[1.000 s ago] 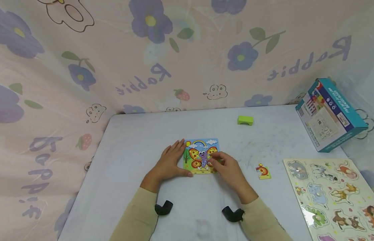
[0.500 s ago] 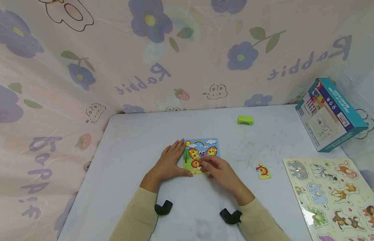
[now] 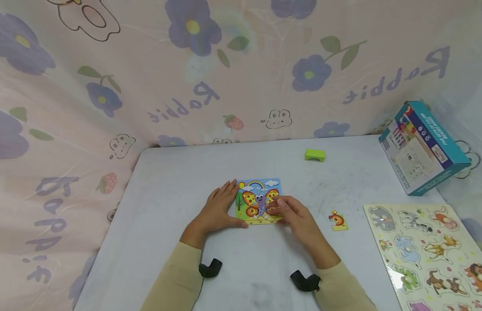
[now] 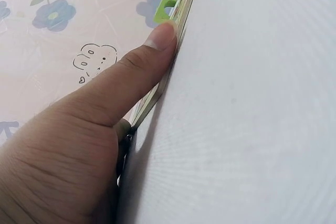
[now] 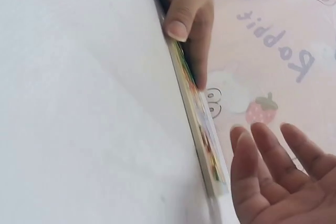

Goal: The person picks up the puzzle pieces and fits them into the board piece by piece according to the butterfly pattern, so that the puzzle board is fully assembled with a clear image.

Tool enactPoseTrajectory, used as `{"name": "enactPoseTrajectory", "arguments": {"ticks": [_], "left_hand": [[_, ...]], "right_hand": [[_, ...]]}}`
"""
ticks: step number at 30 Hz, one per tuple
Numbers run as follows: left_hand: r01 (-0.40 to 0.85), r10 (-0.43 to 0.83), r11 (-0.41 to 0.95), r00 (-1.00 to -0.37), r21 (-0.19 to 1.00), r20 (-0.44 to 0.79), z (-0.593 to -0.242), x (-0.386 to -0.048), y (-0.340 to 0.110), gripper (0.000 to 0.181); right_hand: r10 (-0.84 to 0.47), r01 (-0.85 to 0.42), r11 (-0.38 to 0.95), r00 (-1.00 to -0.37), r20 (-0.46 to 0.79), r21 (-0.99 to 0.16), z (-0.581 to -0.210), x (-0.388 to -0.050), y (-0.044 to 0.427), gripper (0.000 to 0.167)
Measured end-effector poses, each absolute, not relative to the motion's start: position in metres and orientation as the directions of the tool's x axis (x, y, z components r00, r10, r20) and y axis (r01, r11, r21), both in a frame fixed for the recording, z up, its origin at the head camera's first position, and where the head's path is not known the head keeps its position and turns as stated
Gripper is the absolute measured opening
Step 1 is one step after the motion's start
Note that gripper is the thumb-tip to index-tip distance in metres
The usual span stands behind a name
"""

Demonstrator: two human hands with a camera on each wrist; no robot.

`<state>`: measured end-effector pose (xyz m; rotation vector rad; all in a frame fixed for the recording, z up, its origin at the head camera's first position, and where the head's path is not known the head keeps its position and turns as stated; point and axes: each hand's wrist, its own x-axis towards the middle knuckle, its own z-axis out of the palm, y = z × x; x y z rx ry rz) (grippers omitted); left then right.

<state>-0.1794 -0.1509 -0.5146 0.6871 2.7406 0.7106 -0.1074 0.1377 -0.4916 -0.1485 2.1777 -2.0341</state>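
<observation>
A small square butterfly jigsaw puzzle (image 3: 258,196) lies flat on the white table in the head view. My left hand (image 3: 219,209) rests against its left side with straight fingers, the thumb along its near edge. My right hand (image 3: 301,222) is over the puzzle's right side and hides part of the lower right. In the right wrist view, the fingers of the right hand (image 5: 283,182) are loosely bent, with nothing seen between them. A loose puzzle piece (image 3: 338,220) with a red and orange spiral lies to the right. From the left wrist, the left thumb (image 4: 142,64) touches the puzzle's edge.
Toward the back stands a green arch block (image 3: 315,155). A teal-edged box (image 3: 423,149) leans at the right rear. In front of it, an animal puzzle board (image 3: 423,259) covers the right side of the white table (image 3: 167,181). A printed curtain (image 3: 241,77) hangs behind.
The right hand moved left over the butterfly's middle, then back right to the puzzle's right side. The left hand has stayed in place.
</observation>
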Motion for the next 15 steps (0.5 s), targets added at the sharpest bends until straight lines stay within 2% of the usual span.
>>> {"name": "enactPoseTrajectory", "arguments": {"ticks": [8, 15], "left_hand": [[0.374, 0.487, 0.785, -0.865, 0.493, -0.119, -0.515, -0.179, -0.151, 0.137], [0.386, 0.492, 0.778, -0.865, 0.495, -0.099, -0.515, -0.179, -0.151, 0.137]], "right_hand": [[-0.105, -0.064, -0.068, -0.992, 0.071, -0.996, -0.484, -0.095, 0.165, 0.056], [-0.015, -0.202, -0.274, -0.977, 0.215, -0.940, -0.483, -0.086, 0.187, 0.060]]}}
